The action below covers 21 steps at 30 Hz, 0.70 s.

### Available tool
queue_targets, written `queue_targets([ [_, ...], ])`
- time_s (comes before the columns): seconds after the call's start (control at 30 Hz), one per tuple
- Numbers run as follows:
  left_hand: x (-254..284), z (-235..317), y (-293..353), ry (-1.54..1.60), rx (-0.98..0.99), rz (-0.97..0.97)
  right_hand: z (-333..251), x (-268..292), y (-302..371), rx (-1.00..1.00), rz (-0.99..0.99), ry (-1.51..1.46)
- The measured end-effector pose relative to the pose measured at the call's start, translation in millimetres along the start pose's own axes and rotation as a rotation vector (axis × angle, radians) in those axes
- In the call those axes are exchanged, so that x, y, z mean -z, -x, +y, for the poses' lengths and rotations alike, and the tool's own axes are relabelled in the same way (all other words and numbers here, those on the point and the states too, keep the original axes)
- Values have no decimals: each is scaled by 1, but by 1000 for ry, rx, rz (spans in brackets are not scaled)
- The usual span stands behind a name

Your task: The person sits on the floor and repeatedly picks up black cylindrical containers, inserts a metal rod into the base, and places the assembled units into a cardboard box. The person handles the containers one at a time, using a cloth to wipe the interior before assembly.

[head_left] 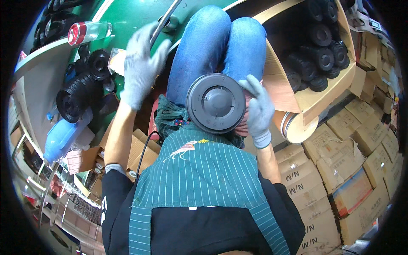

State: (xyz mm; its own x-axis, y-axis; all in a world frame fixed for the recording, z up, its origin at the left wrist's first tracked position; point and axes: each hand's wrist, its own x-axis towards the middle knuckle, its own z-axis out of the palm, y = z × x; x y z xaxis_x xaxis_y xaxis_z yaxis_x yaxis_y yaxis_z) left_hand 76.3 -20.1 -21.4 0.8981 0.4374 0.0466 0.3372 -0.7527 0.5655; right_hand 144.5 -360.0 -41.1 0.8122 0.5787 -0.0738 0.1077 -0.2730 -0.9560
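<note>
A round black plastic disc (216, 103) with a raised centre lies over my lap, facing up. At its right rim is my right hand (260, 111) in a grey-white glove, fingers stretched and apart, the fingertips touching or very near the edge. My left hand (143, 63), gloved alike, is raised at the upper left with its thumb spread from the fingers. A metal rod (165, 20) runs down into the gap between that thumb and the fingers; I cannot tell how firmly they touch. Beyond the rod's lower part stands a short metal cylinder (169, 23) on the green surface (127, 13).
An open carton (316, 98) at the upper right holds several stacks of black round parts (321, 57). More black discs (76, 100) are piled at the left, near a clear jar with a red lid (89, 32). Closed cardboard boxes (340, 148) fill the right side.
</note>
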Motion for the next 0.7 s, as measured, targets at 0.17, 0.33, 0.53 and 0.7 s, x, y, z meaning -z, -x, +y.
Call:
queue_targets([
  [0.17, 3, 62, 83, 541, 193, -459, -37, -26, 19, -161, -73, -171],
  [0.33, 16, 83, 125, 903, 316, -506, -44, -22, 56, -198, -138, -257],
  [0.53, 26, 85, 146, 1025, 341, -478, -50, -24, 72, -112, -138, -268],
  [0.7, 25, 87, 143, 958, 293, -407, -57, -24, 62, -37, -122, -188],
])
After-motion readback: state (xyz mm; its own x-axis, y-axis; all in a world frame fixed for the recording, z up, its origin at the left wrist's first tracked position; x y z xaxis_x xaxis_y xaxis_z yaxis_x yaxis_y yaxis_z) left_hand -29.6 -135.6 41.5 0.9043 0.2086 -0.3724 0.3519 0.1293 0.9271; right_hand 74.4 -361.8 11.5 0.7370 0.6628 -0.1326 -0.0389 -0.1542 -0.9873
